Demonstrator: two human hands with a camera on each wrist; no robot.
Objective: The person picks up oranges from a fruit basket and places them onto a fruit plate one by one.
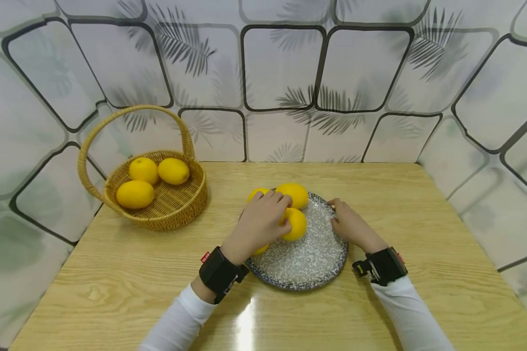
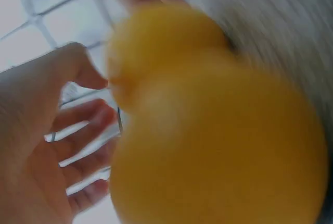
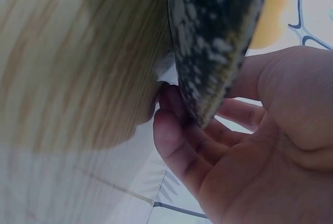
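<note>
Several lemons lie on the left side of a speckled grey plate (image 1: 320,258) with a dark blue rim. My left hand (image 1: 263,219) is over them, fingers bent loosely and spread, its thumb at the edge of the front lemon (image 1: 296,225). Behind the fingers sits another lemon (image 1: 293,194); two more are partly hidden by the hand. In the left wrist view, a large blurred lemon (image 2: 218,151) is close to the camera, and a gap shows between thumb and fingers. My right hand (image 1: 353,226) grips the plate's right rim, with fingertips (image 3: 169,130) beneath it.
At the back left of the wooden table (image 1: 114,292) stands a wicker basket (image 1: 182,214) with a tall arched handle and three lemons (image 1: 135,194) inside. A patterned wall (image 1: 285,136) rises behind the table's far edge.
</note>
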